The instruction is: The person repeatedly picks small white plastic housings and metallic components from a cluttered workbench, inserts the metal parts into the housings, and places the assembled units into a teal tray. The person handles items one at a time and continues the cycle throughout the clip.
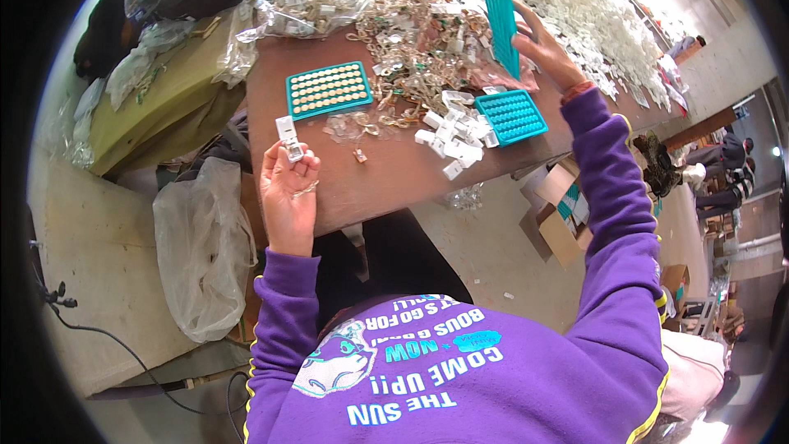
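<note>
My left hand (289, 189) is turned palm up over the table's left front edge, its fingers closed round a small white hinged case (288, 133) that stands unfolded. Something thin and pale, perhaps a thread or chain, lies across that palm. At the back right my right hand (546, 48) grips the edge of a teal tray (500, 29) tilted up on its side; I cannot tell if it is one tray or several together. Beneath it another teal tray (511, 117) lies with its pockets showing. A third teal tray (329, 90), on the left, holds rows of round cream pieces.
White small boxes (450, 148) are heaped beside the right-hand tray. Tangled cords and packets (419, 49) cover the brown table's (362, 177) middle, with a mass of whitish pieces (575, 16) behind. A plastic bag (201, 251) hangs at left; a cardboard box (563, 234) stands below.
</note>
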A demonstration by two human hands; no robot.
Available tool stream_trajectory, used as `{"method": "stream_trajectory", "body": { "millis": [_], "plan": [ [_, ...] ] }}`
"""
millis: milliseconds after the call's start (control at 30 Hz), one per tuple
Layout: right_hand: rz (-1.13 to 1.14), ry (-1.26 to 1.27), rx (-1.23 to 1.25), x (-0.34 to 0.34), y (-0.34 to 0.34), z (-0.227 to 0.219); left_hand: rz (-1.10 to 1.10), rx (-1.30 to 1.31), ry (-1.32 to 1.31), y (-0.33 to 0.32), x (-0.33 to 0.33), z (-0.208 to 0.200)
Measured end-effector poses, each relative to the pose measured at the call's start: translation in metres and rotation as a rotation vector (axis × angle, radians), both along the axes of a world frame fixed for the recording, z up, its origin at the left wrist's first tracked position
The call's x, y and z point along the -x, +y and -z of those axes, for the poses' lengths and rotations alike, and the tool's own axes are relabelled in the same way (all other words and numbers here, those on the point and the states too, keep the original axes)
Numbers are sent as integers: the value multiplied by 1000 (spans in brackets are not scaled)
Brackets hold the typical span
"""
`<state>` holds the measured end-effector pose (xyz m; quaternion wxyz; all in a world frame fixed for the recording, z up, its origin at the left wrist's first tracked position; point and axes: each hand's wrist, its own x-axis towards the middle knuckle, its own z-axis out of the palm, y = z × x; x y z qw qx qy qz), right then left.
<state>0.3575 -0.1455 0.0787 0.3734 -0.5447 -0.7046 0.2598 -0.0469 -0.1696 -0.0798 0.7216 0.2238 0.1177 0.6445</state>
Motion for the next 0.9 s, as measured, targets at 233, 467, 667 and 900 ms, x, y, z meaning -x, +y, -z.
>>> {"method": "stream_trajectory", "body": {
  "millis": [233,467,667,900],
  "plan": [
    [-168,-746,157,-61,-51,14,-25,-13,48,1,-1,-1],
    [-406,-894,91,-66,-35,43,-35,-1,73,1,-2,-3],
    [-345,-1075,108,-47,-41,41,-22,0,55,0,-2,-5],
    [-307,-695,-99,45,-9,8,-8,30,39,-3,-4,-3]
  ]
}}
